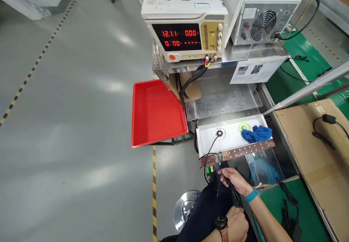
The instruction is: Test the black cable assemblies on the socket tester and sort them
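My left hand [237, 224], with a dark watch on its wrist, is closed in a fist at the lower end of a coiled black cable [235, 194]. Above it, my right hand [235, 179], wearing a teal wristband, has its fingers closed around the upper part of the same cable. Both hands are over my dark-trousered lap. Just beyond the right fingertips is a copper-coloured strip with holes [237, 153], with a small metal fitting [219, 157] on its left part. A thin black lead runs from a round socket [219, 133] in the white tray [208, 145].
A power supply [187, 34] with lit red digits stands on the metal shelf, beside a fan-backed unit [263, 22]. A red bin [158, 114] is at left. A blue cloth [256, 134] lies in the tray. Cardboard [313, 154] and green mat [311, 209] with cables lie right.
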`<state>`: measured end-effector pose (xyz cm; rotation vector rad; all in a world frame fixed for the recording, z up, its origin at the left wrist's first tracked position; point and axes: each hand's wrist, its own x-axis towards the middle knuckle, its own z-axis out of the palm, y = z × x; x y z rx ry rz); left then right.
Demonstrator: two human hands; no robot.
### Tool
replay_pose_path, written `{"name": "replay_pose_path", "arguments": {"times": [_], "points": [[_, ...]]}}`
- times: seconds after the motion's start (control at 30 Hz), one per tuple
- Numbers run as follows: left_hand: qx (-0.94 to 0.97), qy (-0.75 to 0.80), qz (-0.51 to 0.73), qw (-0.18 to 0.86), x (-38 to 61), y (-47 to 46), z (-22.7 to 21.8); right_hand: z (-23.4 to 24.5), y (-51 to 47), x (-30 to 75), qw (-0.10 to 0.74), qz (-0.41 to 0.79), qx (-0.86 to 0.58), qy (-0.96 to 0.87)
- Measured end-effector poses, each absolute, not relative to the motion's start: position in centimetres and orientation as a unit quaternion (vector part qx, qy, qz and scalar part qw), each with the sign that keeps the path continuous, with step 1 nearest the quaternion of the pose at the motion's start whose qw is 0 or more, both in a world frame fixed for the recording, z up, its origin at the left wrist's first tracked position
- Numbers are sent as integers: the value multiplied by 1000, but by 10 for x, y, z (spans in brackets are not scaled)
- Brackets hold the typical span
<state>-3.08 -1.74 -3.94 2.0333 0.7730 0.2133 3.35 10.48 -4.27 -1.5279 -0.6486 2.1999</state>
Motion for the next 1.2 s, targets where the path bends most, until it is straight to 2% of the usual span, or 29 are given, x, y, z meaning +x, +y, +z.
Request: {"name": "replay_pose_path", "arguments": {"times": [0.1,0.2,0.43,0.53,0.63,0.73,0.8,0.9,0.97,1.07,1.2], "points": [[842,331,51,422,-35,-23,-50,-61,102,23,199,773,-552,-242],[848,350,71,392,-41,-16,-52,-74,101,14,242,736,-586,-240],[834,372,44,404,-52,-2,-47,-85,106,9,293,720,-599,-193],[809,350,101,461,-63,-2,-43,-90,106,8,308,738,-587,-129],[729,362,219,539,-86,-6,-35,-98,104,3,339,741,-576,-66],[605,478,329,545,-110,-4,-31,-106,100,-3,367,735,-566,-67],[529,597,329,506,-118,4,-34,-106,98,-4,370,724,-574,-100],[429,710,251,499,-112,30,-53,-96,103,5,307,681,-624,-229],[388,715,235,532,-98,50,-71,-81,118,18,187,595,-688,-372],[322,701,270,576,-72,74,-96,-55,158,35,8,405,-731,-548],[164,676,347,629,-48,85,-118,-44,229,29,-44,288,-726,-622]]}}
